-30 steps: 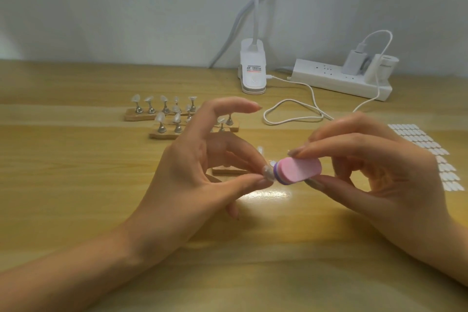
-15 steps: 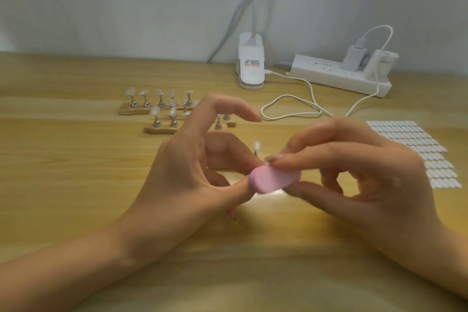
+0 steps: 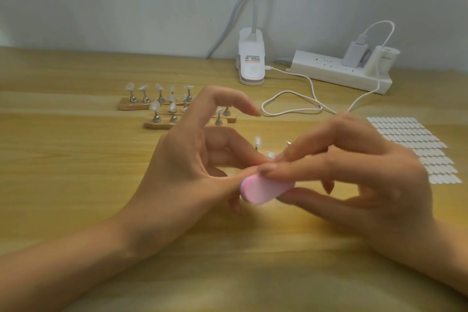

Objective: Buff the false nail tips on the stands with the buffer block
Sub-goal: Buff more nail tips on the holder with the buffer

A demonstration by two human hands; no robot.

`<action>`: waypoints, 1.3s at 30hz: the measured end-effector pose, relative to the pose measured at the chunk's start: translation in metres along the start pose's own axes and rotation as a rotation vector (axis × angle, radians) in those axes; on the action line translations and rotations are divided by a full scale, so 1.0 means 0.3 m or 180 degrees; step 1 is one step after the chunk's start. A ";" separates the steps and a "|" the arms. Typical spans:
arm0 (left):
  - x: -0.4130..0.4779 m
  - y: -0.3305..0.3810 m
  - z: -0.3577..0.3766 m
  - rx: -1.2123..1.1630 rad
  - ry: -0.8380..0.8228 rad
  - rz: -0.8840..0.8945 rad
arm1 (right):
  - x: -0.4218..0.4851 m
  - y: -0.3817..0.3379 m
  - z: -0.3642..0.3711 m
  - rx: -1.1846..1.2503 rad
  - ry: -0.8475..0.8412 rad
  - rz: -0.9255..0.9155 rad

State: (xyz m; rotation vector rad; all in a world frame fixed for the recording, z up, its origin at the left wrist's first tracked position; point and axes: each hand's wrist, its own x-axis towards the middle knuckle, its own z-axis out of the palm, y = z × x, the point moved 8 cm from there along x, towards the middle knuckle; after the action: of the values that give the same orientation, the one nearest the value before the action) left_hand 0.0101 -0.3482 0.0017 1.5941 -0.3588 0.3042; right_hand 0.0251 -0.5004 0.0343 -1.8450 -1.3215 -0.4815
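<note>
My right hand (image 3: 354, 180) grips a pink buffer block (image 3: 263, 189) with a purple edge between thumb and fingers. The block lies against the thumb tip of my left hand (image 3: 187, 167). Left thumb and middle finger pinch together at a nail tip stand that the block hides. The index finger is raised. Just behind the fingers stand a clear false nail tip (image 3: 257, 140) and a second tip (image 3: 270, 155). Two wooden stand bases (image 3: 131, 106) (image 3: 158, 124) with several clear tips on metal pegs sit at the back left, partly behind my left hand.
A white clip lamp base (image 3: 252, 61) and a white power strip (image 3: 339, 72) with plugged chargers stand by the wall. A white cable (image 3: 291, 107) loops on the wooden table. A sheet of several small white tabs (image 3: 417, 144) lies at the right.
The right hand has slid the buffer block left and down over my left thumb tip, and it now covers the nail tip that showed there a second ago. The left hand keeps its pinch.
</note>
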 end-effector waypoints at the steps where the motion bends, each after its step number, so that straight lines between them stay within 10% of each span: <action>1: 0.002 -0.002 -0.001 -0.0004 0.0013 -0.0010 | 0.001 0.006 -0.008 -0.0017 0.0052 0.0040; 39: 0.000 -0.001 0.013 -0.0124 -0.0021 -0.0073 | 0.009 0.019 -0.007 -0.0055 0.0016 -0.0042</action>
State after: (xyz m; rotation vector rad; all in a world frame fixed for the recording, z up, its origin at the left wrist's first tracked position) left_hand 0.0102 -0.3521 0.0014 1.5602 -0.3494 0.2729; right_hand 0.0316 -0.5011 0.0355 -1.8492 -1.3307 -0.5057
